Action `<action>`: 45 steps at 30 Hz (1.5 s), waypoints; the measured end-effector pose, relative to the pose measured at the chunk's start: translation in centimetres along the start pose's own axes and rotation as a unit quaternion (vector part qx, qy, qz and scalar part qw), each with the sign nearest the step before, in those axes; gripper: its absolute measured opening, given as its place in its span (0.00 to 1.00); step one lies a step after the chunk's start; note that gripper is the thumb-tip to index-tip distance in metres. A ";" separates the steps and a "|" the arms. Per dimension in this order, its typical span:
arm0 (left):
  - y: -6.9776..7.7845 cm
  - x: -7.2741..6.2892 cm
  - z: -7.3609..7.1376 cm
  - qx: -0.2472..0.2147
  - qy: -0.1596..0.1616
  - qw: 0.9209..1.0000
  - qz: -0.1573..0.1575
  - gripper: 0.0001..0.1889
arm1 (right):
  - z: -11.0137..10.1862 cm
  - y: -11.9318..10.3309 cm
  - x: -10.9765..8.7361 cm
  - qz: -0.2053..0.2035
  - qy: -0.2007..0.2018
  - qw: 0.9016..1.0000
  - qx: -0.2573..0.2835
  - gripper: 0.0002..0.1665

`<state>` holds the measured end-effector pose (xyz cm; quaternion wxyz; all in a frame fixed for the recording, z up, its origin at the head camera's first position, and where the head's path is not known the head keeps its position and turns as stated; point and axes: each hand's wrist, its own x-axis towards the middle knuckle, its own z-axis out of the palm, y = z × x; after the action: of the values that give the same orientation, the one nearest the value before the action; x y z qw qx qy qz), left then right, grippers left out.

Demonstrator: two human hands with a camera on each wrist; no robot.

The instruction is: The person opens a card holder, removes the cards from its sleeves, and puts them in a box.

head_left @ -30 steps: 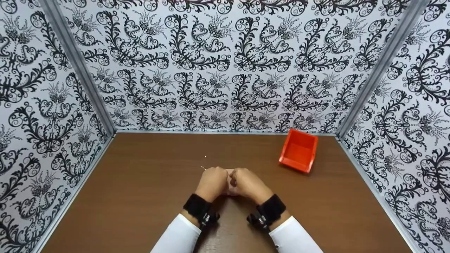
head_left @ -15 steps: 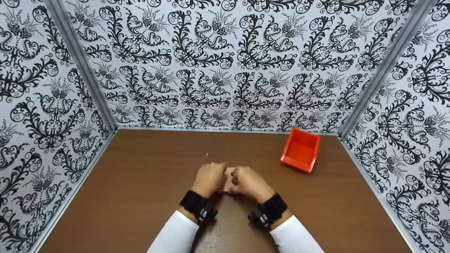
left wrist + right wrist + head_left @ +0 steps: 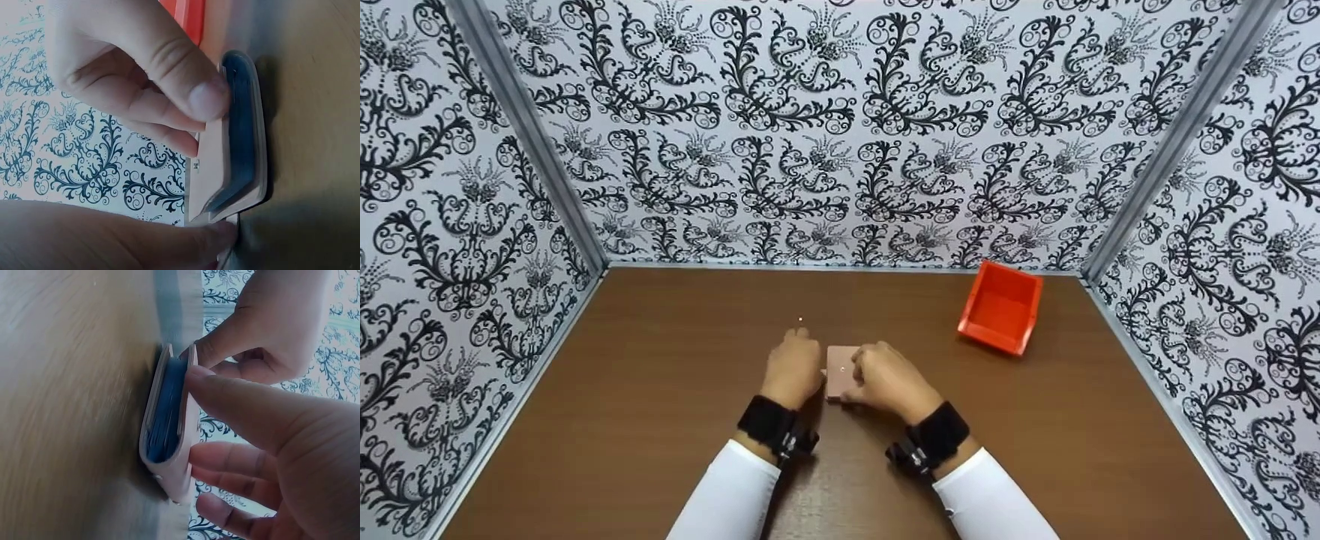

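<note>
Left hand has shifted left, exposing more of the wallet. Wallet: pale pink, blue inside, rounded spine, small stud on top; flat on tabletop, just below frame centre. Left hand pinches its tab; right hand, fingers bent, holds the wallet.

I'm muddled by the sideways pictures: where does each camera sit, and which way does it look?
Head: worn on the head, looking forward and down at wallet, table and wall; left hand, right hand and white sleeves show.
Left wrist: worn there, turned sideways, facing the wallet; left hand at the bottom, right hand above.
Right wrist: worn there, also sideways, facing the wallet; right hand at lower right, left hand at top.
Sharing: both wrist views show the wallet's blue inside.
</note>
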<state>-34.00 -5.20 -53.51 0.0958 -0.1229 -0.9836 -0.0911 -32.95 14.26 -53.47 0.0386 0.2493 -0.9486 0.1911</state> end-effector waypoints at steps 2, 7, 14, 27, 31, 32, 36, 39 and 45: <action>-0.2 -0.1 0.0 -0.029 -0.013 0.999 0.006 0.09 | 0.1 -0.5 -0.1 0.007 0.004 1.000 0.001 0.22; -0.6 -0.1 0.0 -0.080 -0.045 0.996 0.008 0.04 | 0.5 -1.5 -0.2 -0.007 0.039 0.999 -0.018 0.21; -0.7 -0.2 -0.3 -0.091 -0.054 0.994 0.014 0.06 | 1.3 -1.9 -0.1 -0.037 0.079 0.992 -0.092 0.25; -0.1 -0.1 0.3 -0.068 -0.014 0.998 0.009 0.13 | -1.7 -1.4 -0.4 0.009 0.008 1.000 0.021 0.38; 0.2 0.0 0.3 -0.040 -0.020 0.999 0.006 0.18 | -3.0 -1.2 -0.4 0.039 -0.001 0.999 0.033 0.28; 0.3 0.1 0.3 -0.037 -0.018 0.999 0.009 0.19 | -3.2 -1.1 -0.4 0.046 -0.001 0.998 0.031 0.25; 0.5 0.1 0.3 -0.046 -0.014 0.999 0.025 0.21 | -3.9 -0.4 -0.3 0.059 0.019 0.998 0.011 0.13; 0.6 0.0 0.3 -0.056 -0.009 0.998 0.038 0.19 | -4.1 0.5 -0.3 0.066 0.034 0.997 0.003 0.05; 0.8 0.1 0.3 -0.073 -0.025 0.996 0.054 0.18 | -4.2 2.5 -0.4 0.139 0.013 0.990 0.020 0.07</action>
<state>-33.90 -4.34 -53.63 0.0670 -0.1847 -0.9683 -0.1544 -33.95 18.06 -50.49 0.0194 0.1128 -0.9695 0.2169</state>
